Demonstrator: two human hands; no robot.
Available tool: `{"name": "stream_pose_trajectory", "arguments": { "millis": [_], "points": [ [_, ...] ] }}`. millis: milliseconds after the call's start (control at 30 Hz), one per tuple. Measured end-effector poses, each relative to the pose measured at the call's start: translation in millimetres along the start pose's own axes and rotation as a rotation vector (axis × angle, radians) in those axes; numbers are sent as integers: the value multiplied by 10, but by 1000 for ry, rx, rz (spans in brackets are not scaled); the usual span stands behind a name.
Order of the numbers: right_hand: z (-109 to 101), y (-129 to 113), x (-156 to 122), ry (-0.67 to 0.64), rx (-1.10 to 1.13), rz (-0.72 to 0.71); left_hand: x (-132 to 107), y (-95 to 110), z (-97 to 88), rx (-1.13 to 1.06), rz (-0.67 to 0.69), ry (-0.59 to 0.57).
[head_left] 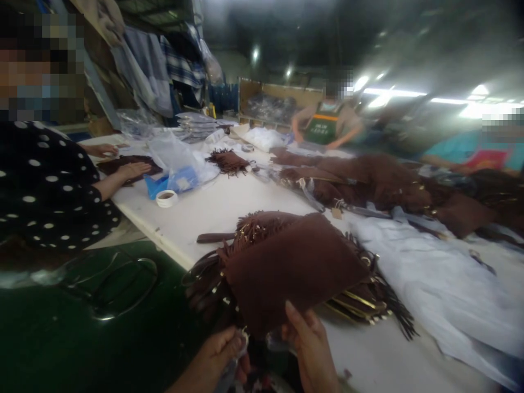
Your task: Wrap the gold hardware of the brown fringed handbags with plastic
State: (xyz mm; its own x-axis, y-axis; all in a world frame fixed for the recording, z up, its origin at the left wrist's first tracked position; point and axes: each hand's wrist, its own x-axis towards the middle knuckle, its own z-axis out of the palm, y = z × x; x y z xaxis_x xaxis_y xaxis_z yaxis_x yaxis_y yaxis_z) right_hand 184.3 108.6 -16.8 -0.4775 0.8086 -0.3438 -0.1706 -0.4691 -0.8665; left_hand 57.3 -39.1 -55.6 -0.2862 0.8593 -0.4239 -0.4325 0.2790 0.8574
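A dark brown fringed bag (295,267) lies flat on top of a stack of similar bags at the near table edge. My left hand (227,352) is closed in a pinch at its lower left corner, by a small shiny piece. What the pinch holds is too blurred to name; some clear plastic shows under it. My right hand (309,341) is at the bag's lower edge, thumb raised against the brown face and fingers curled near a translucent bit. Whatever lies between those fingers is hidden. Fringe and gold-coloured zippers (356,305) stick out beneath the top bag.
White wrapping sheets (442,284) spread on the right, beside a long heap of brown bags (368,174). A tape roll (166,198) and clear plastic bags (176,158) lie at left. A co-worker in a dotted top (53,185) works there; others stand across the table (159,224). A metal-framed stool (123,295) is below.
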Motion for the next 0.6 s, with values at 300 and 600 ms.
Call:
{"name": "stream_pose_trajectory", "arguments": {
  "millis": [300,600],
  "points": [
    [17,25,-2,8,-35,0,-63,135,38,-115,11,37],
    [-60,81,-3,-45,14,-47,2,65,159,-9,10,83]
  ]
}}
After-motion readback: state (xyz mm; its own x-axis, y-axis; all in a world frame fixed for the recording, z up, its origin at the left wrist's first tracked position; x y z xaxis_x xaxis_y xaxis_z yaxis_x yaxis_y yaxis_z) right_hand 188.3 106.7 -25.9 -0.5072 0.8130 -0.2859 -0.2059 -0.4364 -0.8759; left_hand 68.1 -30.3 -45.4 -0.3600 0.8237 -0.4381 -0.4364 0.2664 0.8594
